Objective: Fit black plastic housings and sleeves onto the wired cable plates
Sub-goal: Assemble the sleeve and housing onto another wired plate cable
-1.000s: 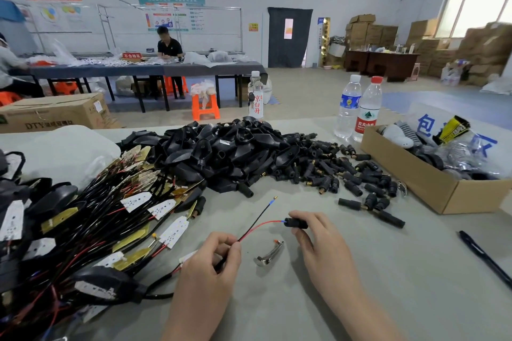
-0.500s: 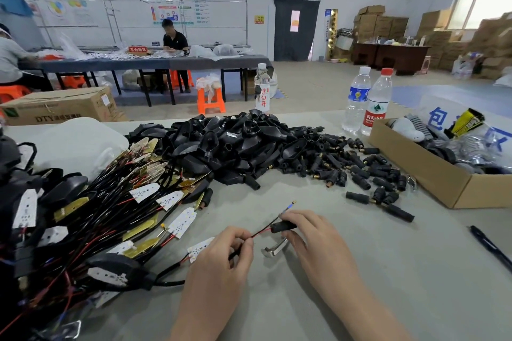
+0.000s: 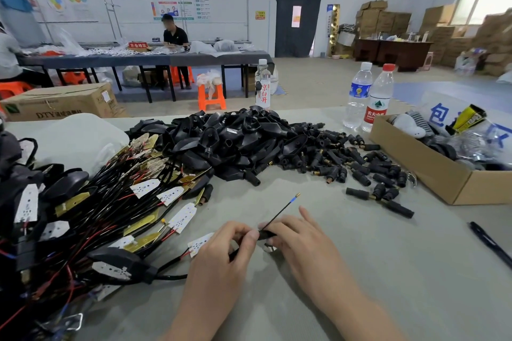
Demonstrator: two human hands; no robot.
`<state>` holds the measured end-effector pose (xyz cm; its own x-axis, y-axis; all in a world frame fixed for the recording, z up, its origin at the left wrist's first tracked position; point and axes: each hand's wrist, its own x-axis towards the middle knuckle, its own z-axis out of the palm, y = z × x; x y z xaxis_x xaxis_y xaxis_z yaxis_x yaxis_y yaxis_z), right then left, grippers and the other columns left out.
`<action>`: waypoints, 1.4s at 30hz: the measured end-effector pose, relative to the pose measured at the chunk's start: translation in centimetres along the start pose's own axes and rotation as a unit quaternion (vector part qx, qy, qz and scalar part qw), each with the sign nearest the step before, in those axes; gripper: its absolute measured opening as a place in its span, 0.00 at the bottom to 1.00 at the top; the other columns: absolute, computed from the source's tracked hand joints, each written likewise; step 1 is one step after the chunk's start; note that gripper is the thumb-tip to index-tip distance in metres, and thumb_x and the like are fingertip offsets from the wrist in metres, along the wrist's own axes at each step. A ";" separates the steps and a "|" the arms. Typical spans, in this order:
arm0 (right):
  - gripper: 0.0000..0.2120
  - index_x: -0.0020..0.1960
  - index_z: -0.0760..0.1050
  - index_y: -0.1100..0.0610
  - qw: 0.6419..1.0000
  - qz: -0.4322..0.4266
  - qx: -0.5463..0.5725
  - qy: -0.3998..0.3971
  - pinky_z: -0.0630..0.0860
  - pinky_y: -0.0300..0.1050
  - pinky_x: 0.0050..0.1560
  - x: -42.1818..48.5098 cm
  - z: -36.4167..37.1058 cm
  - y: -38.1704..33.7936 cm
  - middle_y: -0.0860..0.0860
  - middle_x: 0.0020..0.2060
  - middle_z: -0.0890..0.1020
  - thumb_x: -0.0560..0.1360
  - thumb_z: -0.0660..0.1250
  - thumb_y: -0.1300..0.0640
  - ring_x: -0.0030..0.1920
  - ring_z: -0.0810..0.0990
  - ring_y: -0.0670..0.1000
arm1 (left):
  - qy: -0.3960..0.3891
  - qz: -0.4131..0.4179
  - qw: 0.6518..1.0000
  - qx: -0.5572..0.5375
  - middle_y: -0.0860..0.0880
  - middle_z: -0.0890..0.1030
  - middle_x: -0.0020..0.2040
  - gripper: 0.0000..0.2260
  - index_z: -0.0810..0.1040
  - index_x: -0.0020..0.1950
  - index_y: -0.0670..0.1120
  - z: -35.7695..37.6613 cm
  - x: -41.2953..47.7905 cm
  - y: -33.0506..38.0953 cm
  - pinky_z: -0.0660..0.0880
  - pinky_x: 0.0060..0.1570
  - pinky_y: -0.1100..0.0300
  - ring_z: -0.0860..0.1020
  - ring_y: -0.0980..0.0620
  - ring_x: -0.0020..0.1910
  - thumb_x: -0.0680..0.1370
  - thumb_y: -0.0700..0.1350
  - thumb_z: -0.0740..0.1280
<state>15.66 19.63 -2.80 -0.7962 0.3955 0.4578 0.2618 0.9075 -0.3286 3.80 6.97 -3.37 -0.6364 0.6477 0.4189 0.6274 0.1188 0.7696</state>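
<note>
Left hand (image 3: 221, 266): head view, near centre; fingers curled, pinching the black wire (image 3: 279, 212) just left of the sleeve.
Right hand (image 3: 302, 243): pinched the black sleeve (image 3: 265, 235); wire ran through it, gold terminal (image 3: 297, 195) sticking out on the far side.
Wired plates (image 3: 177, 219): tangled heap, left.
Housings pile (image 3: 230, 141): far centre.
Risk: hard push likely to kink the thin wire; a tug could drag the tangled heap; sleeve could slip from the pinch.

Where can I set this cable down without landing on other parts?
Bare table lies right of the right hand, bordered by the pen and cardboard box. A smaller strip lies between that hand and the sleeves. Left is crowded with the cable bundle; far side with housings.
</note>
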 end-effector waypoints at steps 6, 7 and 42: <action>0.13 0.61 0.71 0.41 1.000 -0.018 0.011 -0.023 0.75 0.40 0.48 0.0 0.1 -0.5 0.41 0.54 0.76 0.79 0.64 0.54 0.53 0.74 0.46 | 0.008 0.014 1.000 -0.009 0.63 0.78 0.40 0.05 0.76 0.49 0.64 -0.2 0.1 0.1 0.68 0.37 0.67 0.73 0.60 0.36 0.77 0.53 0.68; 0.11 0.61 0.72 0.42 0.999 -0.019 0.013 -0.025 0.73 0.39 0.48 0.0 0.3 -0.5 0.41 0.54 0.76 0.80 0.64 0.54 0.52 0.74 0.46 | 0.011 0.019 1.000 -0.003 0.62 0.78 0.42 0.05 0.77 0.49 0.63 -0.2 0.1 0.1 0.68 0.37 0.68 0.74 0.59 0.36 0.77 0.51 0.69; 0.26 0.58 0.75 0.50 0.992 0.057 0.115 0.013 0.65 0.27 0.55 0.3 0.4 -0.1 0.42 0.52 0.77 0.70 0.60 0.75 0.53 0.71 0.43 | -0.068 -0.091 0.969 -0.219 0.42 0.62 0.36 0.20 0.64 0.36 0.38 -2.6 0.6 3.0 0.61 0.33 0.64 0.62 0.51 0.35 0.79 0.49 0.65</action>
<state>15.15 19.63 -2.97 -0.7534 0.5004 0.4267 0.2163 0.8013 -0.5577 4.11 5.77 0.49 -0.6349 0.7427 0.2130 0.2404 -0.0721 0.9680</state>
